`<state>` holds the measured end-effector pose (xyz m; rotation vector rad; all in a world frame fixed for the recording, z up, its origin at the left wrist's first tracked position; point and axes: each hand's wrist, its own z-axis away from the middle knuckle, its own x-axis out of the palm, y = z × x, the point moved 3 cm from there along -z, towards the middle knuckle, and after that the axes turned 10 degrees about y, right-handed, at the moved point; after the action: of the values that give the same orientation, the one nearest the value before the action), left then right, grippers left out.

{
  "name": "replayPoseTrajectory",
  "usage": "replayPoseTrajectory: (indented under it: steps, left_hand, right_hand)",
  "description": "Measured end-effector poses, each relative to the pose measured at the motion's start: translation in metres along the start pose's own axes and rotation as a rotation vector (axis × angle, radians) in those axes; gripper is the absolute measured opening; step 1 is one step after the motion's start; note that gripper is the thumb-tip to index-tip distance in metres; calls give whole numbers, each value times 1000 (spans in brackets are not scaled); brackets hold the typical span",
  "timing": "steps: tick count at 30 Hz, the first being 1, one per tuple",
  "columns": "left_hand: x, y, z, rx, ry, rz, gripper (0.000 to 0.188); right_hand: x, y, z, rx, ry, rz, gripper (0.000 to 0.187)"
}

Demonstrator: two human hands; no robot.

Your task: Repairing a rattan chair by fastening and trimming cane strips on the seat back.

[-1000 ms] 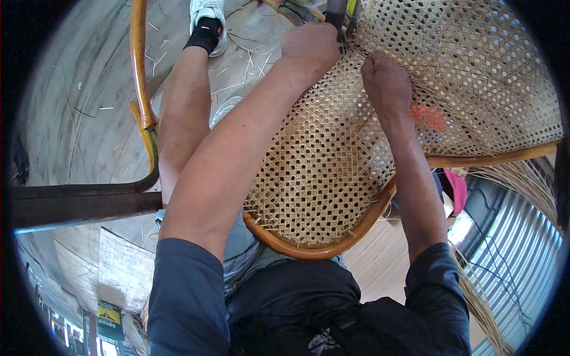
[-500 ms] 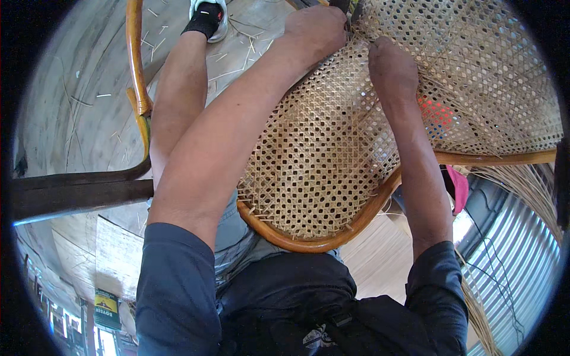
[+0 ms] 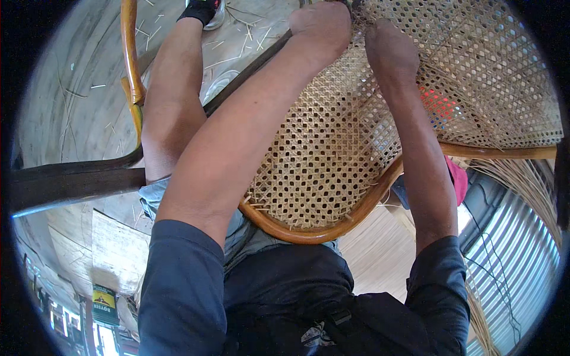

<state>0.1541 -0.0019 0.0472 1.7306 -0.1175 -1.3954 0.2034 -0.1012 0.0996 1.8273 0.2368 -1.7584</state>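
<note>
1. While a curved, glossy orange-brown pole (image 3: pixel 128 47) shows at far left, the left hand (image 3: pixel 323 28) curls near the top, its grip hidden.
2. From beside it, a tan, open-weave cane panel (image 3: pixel 323 160) spreads rightward.
3. The right hand (image 3: pixel 392 54) curls over this; whether it pinches anything, I cannot tell.

Soft, fairly bright light spreads over the tan woven cane panel (image 3: pixel 320 160) and the grey wooden floor (image 3: pixel 77 124), with near-white glare on the pale flat board (image 3: pixel 119 246) at lower left and bright streaks on the silvery corrugated metal sheet (image 3: pixel 516 255) at right. Small highlights gleam along the glossy honey-brown curved frame (image 3: pixel 309 235), while the black cloth shirt (image 3: pixel 279 279) sinks into shade with little detail. The fisheye lens bends the metal ridges near the black rounded border, where detail softens; the central weave looks reasonably sharp.
</note>
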Motion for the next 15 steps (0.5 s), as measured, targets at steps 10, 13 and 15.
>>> replayPoseTrajectory:
  steps: [10,13,15]
  left_hand:
    - [-4,1,-6,140,-100,-70,17]
    - [-12,4,-12,243,-126,-57,19]
    - [-10,1,-19,324,-156,-75,21]
  right_hand:
    - [2,11,2,-15,34,-77,27]
    - [1,13,1,-9,49,-97,26]
    - [1,9,1,-21,66,-102,25]
